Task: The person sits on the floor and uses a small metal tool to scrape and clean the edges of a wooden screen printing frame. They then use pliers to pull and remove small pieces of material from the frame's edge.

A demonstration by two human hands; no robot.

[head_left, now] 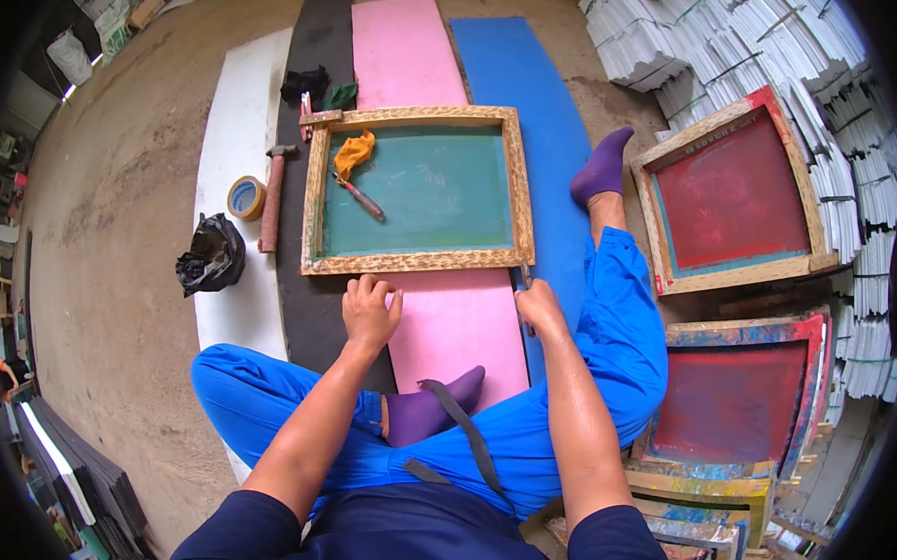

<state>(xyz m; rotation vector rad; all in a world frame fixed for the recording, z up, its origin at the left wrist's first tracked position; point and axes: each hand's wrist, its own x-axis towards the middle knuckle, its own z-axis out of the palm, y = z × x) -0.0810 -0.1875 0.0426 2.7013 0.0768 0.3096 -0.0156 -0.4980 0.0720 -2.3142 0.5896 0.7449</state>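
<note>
Head view: rectangular rough-wood frame (419, 263) with green mesh panel (447, 200), lying partly over a long pink board (457, 320).
Left hand (370, 312): at frame's near edge; fingers bent, thumb apart, nothing visibly held.
Right hand (541, 306): clamped around dark metal hand tool (526, 273), at frame's near right corner.
Corner risk: an off-angle pull could make the tool slip, gouging wood.
Mesh risk: loose red-handled tool (365, 202) inside frame could scratch it if jolted.
</note>
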